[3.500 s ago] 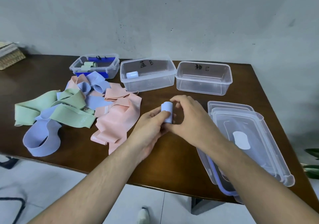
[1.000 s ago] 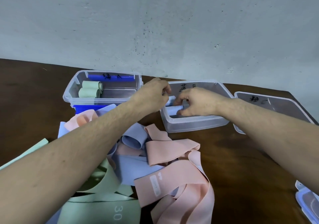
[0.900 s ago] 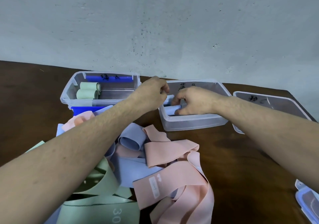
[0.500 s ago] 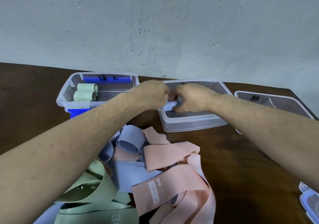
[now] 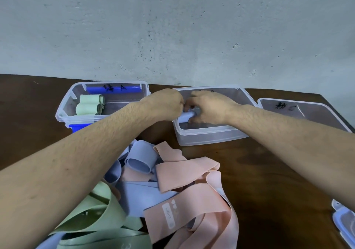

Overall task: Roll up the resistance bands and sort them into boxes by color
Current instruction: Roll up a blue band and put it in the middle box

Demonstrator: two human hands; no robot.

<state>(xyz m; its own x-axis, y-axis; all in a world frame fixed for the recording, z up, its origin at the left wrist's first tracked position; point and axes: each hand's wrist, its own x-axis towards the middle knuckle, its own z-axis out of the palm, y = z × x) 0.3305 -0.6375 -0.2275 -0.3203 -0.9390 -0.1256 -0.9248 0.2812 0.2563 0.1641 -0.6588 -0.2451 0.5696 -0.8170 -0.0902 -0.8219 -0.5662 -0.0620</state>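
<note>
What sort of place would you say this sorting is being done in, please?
Probably a plain workroom or home room, not a gym: a dark wooden table pushed against a bare, scuffed wall, with marker-labelled clear boxes and a heap of loose bands.

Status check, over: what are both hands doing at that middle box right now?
Left hand and right hand both gripping the blue roll inside the middle box. Two green rolls boxed left. Nothing blocking.
</note>
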